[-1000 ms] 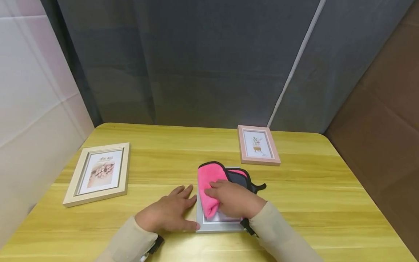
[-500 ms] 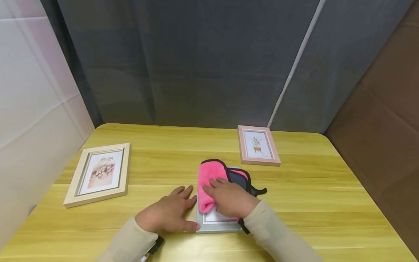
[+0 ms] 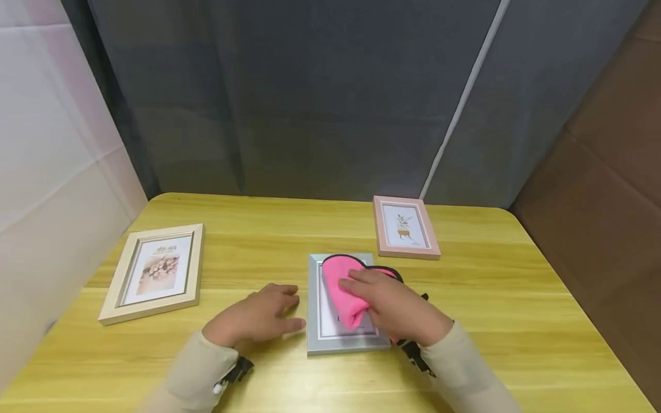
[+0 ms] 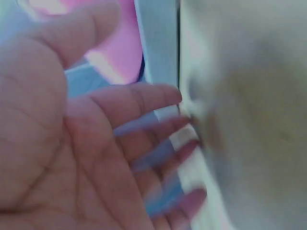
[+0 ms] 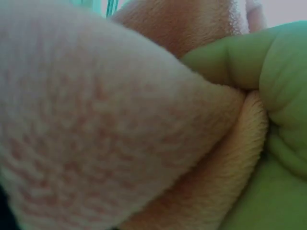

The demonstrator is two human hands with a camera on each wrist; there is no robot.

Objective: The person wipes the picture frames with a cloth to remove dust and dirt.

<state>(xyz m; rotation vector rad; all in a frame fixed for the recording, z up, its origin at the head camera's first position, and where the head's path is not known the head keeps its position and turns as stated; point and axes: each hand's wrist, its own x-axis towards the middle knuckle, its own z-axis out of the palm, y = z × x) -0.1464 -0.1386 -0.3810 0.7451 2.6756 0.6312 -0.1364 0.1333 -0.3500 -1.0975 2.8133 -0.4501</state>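
My right hand [image 3: 395, 304] grips a folded pink cleaning cloth [image 3: 343, 284] with a dark edge, over a silver picture frame [image 3: 315, 304] lying flat on the table. In the right wrist view, the plush cloth [image 5: 96, 124] is bunched against the thumb. Part of the frame's glass and its right side are hidden by cloth and hand. Just left of the frame, my left hand [image 3: 258, 315] holds nothing, its fingers spread a little. Seen from the left wrist, the fingers of the left hand [image 4: 96, 134] extend past the frame's edge [image 4: 160, 43].
A cream picture frame [image 3: 193, 269] lies at the left of the wooden table [image 3: 258, 229]. Farther back on the right is a pink picture frame [image 3: 382, 235]. Dark fabric [image 3: 320, 103] hangs behind the table, with a white sheet [image 3: 62, 149] left and a brown one [image 3: 604, 189] right.
My left hand has come off the silver frame and drawn slightly left. The frame has shifted a little away from me. My right hand has moved right with the cloth, uncovering the frame's left side.
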